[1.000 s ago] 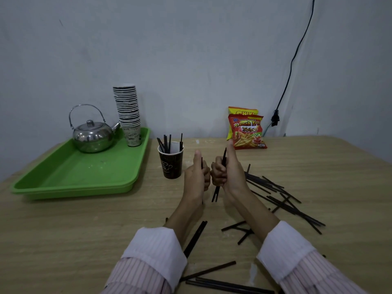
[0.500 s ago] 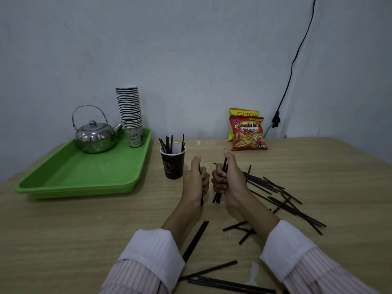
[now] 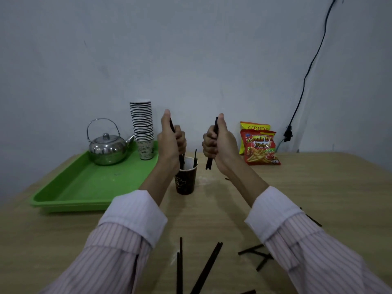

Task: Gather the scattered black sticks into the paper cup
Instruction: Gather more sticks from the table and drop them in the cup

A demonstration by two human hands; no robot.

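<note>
Wooden table (image 3: 318, 187), green tray (image 3: 70, 205), paper cup (image 3: 185, 181), snack bags (image 3: 262, 148), black sticks (image 3: 206, 270)

Sticks (image 3: 206, 270): uniformly black; paper cup (image 3: 185, 183): dark brown outside with a pale printed emblem, white inside. Tray (image 3: 91, 187): bright green; kettle (image 3: 107, 150): polished silver; stack of cups (image 3: 142, 124): white with dark banded rims; front snack bag (image 3: 262, 149): red with yellow lettering; rear snack bag (image 3: 253, 126): yellow. Desk (image 3: 318, 187): tan wood grain; wall (image 3: 191, 49): plain pale grey; cable (image 3: 311, 62): black; sleeves (image 3: 114, 257): white with fine pinkish stripes, cuffs (image 3: 135, 217) plain white.
</note>
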